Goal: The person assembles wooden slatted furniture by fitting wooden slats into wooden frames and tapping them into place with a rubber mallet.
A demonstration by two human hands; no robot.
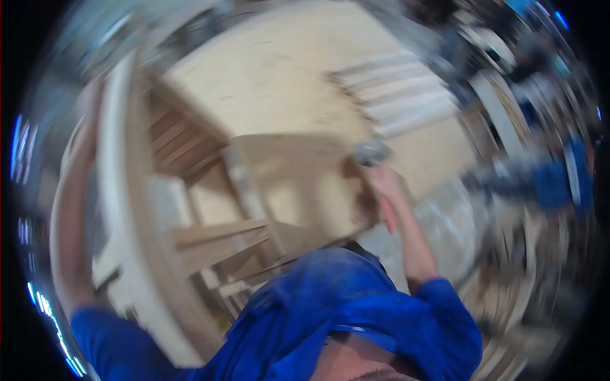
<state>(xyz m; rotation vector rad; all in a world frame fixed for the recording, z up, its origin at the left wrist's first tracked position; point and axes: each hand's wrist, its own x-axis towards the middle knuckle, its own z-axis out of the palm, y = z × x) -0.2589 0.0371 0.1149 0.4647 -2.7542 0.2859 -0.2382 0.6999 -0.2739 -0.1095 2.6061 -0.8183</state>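
A wooden frame (130, 209) with slats and crossbars, like part of a piece of furniture, stands tilted on the left, partly over the tabletop. My left hand (93, 101) is closed at the upper end of its long outer rail; blur and the rail hide most of the fingers. In my right hand (386, 182) is a hammer with a grey head (372, 153) and a red handle (388, 216). The fingers wrap round the handle close to the head. The hammer is over the table's right part, apart from the frame.
Under the frame lies a light wooden tabletop (273, 70). Several pale wooden strips (400, 92) lie side by side at its far right. Wood scraps (502, 279) are piled at the lower right, near a blue object (562, 181). The surroundings are smeared by motion.
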